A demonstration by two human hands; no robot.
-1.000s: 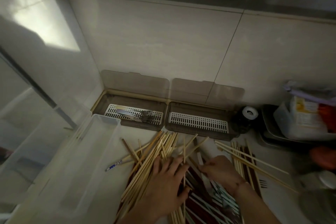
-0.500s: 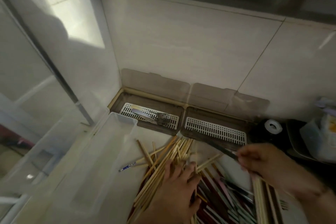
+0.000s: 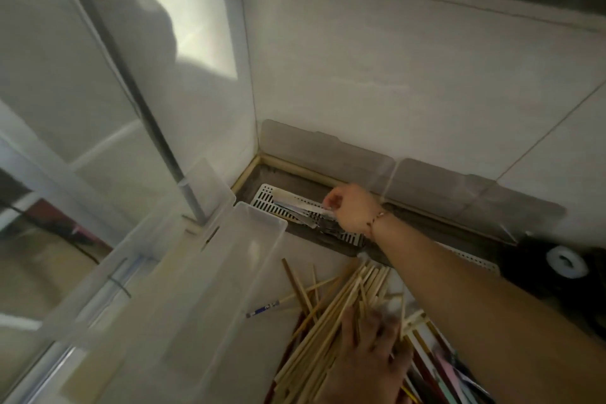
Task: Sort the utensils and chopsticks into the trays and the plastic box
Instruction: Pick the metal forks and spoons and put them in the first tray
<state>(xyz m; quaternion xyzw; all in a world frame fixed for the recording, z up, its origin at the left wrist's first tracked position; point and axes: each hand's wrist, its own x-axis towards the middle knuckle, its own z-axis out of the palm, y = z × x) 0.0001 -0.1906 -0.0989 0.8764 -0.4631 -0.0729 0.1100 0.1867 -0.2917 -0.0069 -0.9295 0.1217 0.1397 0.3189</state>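
Clear plastic box (image 3: pixel 210 275), near left, beside the far-left tray (image 3: pixel 262 185). Second tray (image 3: pixel 475 261), far right, partly hidden by the forearm. Wooden chopsticks (image 3: pixel 331 315), heaped near centre under the flat, open-fingered left hand (image 3: pixel 364 361). Right hand (image 3: pixel 351 207) pinches a metal utensil (image 3: pixel 305 205) over the left tray's grid. Black tape roll (image 3: pixel 565 262), far right.

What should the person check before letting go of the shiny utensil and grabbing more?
1. Right hand is over the left tray: ok.
2. Metal utensil is pinched in the right hand, lying flat over the tray grate: ok.
3. It lies beside the other utensils there: ok.
4. Left hand rests on the wooden chopsticks, steadying the pile: ok.
5. Clear plastic box is open and within reach: ok.
6. Right tray is free: cannot tell, the arm hides it.
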